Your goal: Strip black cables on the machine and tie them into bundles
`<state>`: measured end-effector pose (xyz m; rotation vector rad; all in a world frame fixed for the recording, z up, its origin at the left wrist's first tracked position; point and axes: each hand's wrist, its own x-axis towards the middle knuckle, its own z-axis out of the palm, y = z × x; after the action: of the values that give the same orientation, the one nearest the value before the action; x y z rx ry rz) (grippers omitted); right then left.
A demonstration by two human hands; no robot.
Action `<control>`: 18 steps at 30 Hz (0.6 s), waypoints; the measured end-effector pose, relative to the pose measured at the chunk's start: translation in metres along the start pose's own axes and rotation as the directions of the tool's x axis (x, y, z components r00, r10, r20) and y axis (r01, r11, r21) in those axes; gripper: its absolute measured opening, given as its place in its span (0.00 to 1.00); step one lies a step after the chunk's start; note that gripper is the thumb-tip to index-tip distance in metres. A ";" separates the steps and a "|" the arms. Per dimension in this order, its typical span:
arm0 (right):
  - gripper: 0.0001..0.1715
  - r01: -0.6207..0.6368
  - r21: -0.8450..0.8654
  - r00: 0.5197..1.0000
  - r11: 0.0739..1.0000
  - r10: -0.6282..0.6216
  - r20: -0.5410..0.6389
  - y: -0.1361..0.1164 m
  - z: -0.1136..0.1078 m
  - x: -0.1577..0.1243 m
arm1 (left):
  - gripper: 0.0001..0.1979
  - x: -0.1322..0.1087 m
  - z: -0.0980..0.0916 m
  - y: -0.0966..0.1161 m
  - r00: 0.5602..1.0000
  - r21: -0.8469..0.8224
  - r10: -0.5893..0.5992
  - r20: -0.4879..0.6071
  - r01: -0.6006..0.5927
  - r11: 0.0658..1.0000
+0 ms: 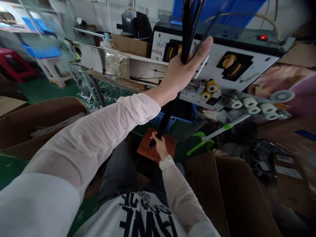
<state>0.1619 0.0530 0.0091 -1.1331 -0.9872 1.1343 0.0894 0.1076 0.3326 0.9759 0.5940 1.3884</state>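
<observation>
A bundle of long thin black strips (188, 31) stands tilted in front of me, its upper end running past the top of the view. My left hand (178, 70) is closed round the upper part, with the thumb pointing up along it. Lower down, my right hand (160, 144) has its fingers wrapped about the bottom end. That end is just above or on an orange-brown wooden stool top (145, 149) between my knees; I cannot tell whether it touches. Whether the strips are solid or hollow does not show.
A machine with a white front panel (209, 70), yellow knobs and rollers stands ahead. Open cardboard boxes flank me, one left (56, 105) and one right (204, 184). A green-and-white tool (222, 130) leans at right. A red stool (18, 64) stands far left.
</observation>
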 end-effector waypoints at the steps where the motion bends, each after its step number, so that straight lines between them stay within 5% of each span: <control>1: 0.21 0.000 0.006 1.000 1.000 0.000 -0.019 0.006 -0.005 0.000 | 0.19 0.000 0.001 0.000 1.000 0.004 0.001 0.010 -0.001 1.000; 9: 0.24 -0.045 -0.064 0.996 0.997 0.040 -0.074 0.036 -0.035 0.001 | 0.15 -0.015 0.020 -0.011 0.977 0.119 0.053 0.209 -0.079 0.990; 18: 0.25 -0.069 -0.172 0.979 0.983 0.033 -0.200 0.053 -0.064 0.014 | 0.12 -0.039 -0.022 -0.012 0.944 0.075 0.167 0.283 -0.195 0.978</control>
<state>0.2179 0.0596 -0.0535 -1.3940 -0.9225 0.9668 0.0725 0.0757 0.3041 1.3091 0.3752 1.3607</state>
